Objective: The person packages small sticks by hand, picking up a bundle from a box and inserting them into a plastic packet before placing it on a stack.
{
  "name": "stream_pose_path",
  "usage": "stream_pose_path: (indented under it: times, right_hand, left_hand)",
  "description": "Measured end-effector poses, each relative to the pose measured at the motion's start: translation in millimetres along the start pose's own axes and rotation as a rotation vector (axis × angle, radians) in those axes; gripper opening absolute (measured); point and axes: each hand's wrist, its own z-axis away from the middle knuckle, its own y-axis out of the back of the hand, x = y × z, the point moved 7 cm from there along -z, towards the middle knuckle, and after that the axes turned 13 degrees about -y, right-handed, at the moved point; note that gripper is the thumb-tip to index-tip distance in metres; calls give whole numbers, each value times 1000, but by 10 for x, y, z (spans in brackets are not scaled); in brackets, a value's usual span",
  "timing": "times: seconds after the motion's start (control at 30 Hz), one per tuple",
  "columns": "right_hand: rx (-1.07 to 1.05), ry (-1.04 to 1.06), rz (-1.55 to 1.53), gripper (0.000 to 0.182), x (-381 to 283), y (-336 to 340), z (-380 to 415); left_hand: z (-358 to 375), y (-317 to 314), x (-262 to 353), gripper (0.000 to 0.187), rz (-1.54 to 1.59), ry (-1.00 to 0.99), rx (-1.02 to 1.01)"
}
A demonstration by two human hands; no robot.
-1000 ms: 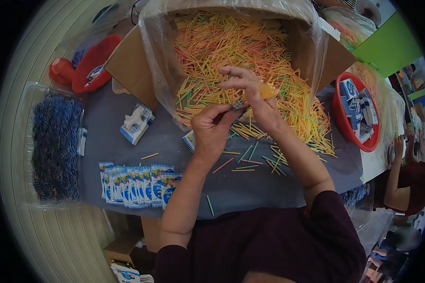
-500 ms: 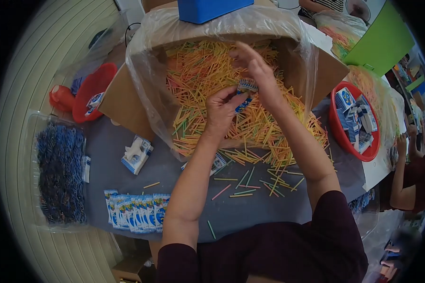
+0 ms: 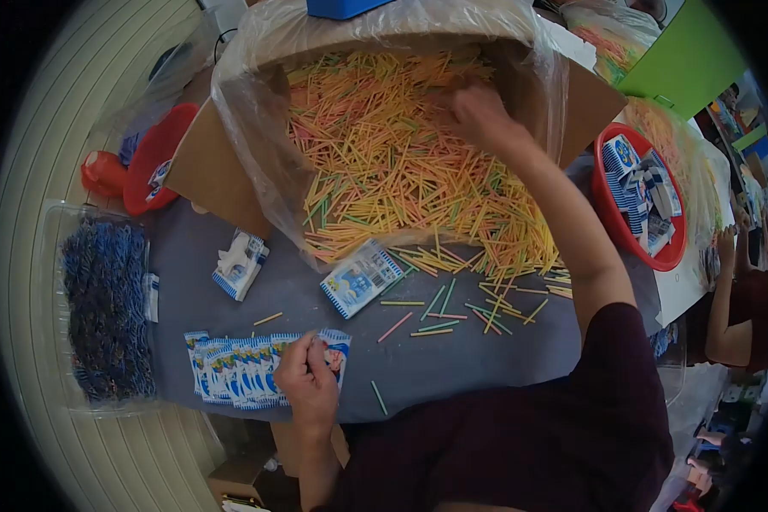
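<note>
At the right end of a row of overlapping blue-and-white packets (image 3: 243,367), my left hand (image 3: 307,375) is closed, with its fingers curled on a small printed packet (image 3: 336,352). Up in the plastic-lined cardboard box, my right hand (image 3: 484,115) reaches into a heap of thin coloured sticks (image 3: 392,162). Its fingertips are blurred and partly hidden among the yellow, pink and green sticks. Between the box and my left hand lies a larger blue-and-white pack (image 3: 363,277), flat on the grey table. An opened white-and-blue pack (image 3: 241,266) rests farther left.
Loose sticks (image 3: 435,320) lie scattered before the cardboard box (image 3: 222,183). A red basin (image 3: 602,200) with packs stands at right, another red basin (image 3: 145,166) at left. A clear tray (image 3: 149,341) holds dark blue strands. A co-worker's arm (image 3: 725,299) shows at far right.
My left hand has come down from over the box to the packet row, with a packet at its fingers. My right hand has moved away from it into the sticks.
</note>
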Motion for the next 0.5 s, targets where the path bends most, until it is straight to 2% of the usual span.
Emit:
stream_pose_path:
  times: [0.03,0.07,0.1,0.13,0.17,0.23,0.3,0.33,0.4,0.43,0.47,0.5]
  right_hand:
    - [-173,-84,238,33,42,-49,-145]
    - [-175,-71,237,33,71,-159,-277]
    - [-39,-8,420,39,102,-301,-394]
    - [101,52,601,47,137,-457,-504]
    - [103,58,600,47,234,-662,-610]
    - [657,194,576,38,264,-791,-618]
    - [572,191,610,40,446,-1204,-838]
    - [500,171,654,42,568,-1368,-986]
    - [355,119,748,47,840,-1577,-1190]
    - [262,72,807,50,1102,-1638,-1101]
    - [242,53,819,50,982,-1123,-756]
    - [26,-89,613,53,611,-625,-436]
  left_hand:
    - [93,27,-69,13,-3,13,3]
    - [137,81,-42,17,-375,-89,-17]
    - [149,114,12,23,-750,-195,-40]
    - [118,117,48,23,-756,-192,-34]
    - [55,86,197,28,-737,-241,22]
    - [-116,-9,413,33,-717,-270,72]
    - [-381,-337,581,29,-494,-439,-181]
    - [-480,-465,544,29,-497,-438,-181]
    - [-530,-914,407,26,-535,-536,-437]
    - [-521,-998,406,26,-512,-557,-456]
    - [-499,-1046,403,25,-588,-598,-469]
    - [-481,-1090,409,24,-665,-644,-480]
